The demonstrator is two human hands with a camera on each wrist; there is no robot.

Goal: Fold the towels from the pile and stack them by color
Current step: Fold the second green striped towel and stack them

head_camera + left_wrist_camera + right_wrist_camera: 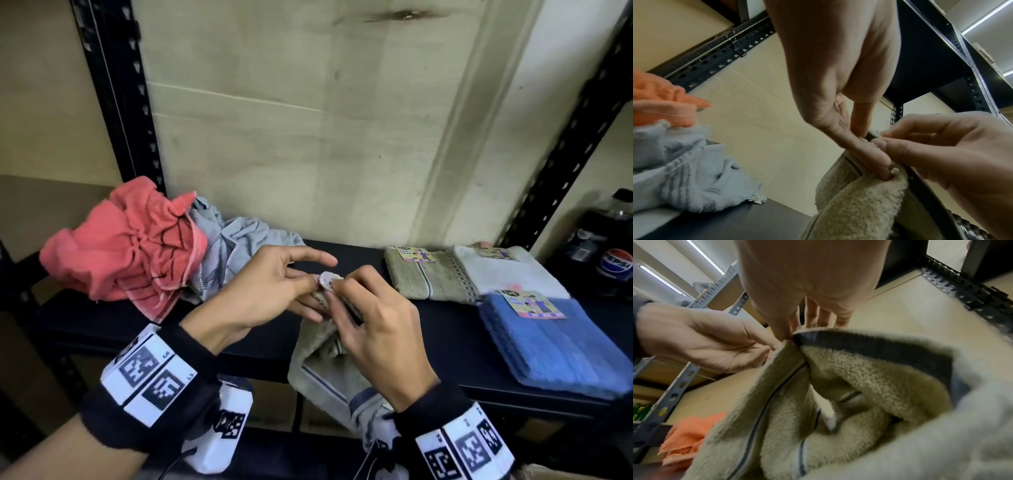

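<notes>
Both wrists fill the lower frame of the head view. Above them the right hand (373, 318) pinches the top corner of the beige towel (329, 373), and the left hand (270, 291) meets it at that same corner, thumb and fingers nipping the edge, index finger extended. From the shared pinch the towel hangs straight down, off the front of the black shelf (394, 308). Farther back, the unfolded pile (137, 246) lies at centre left; folded towels (479, 274) sit at right.
</notes>
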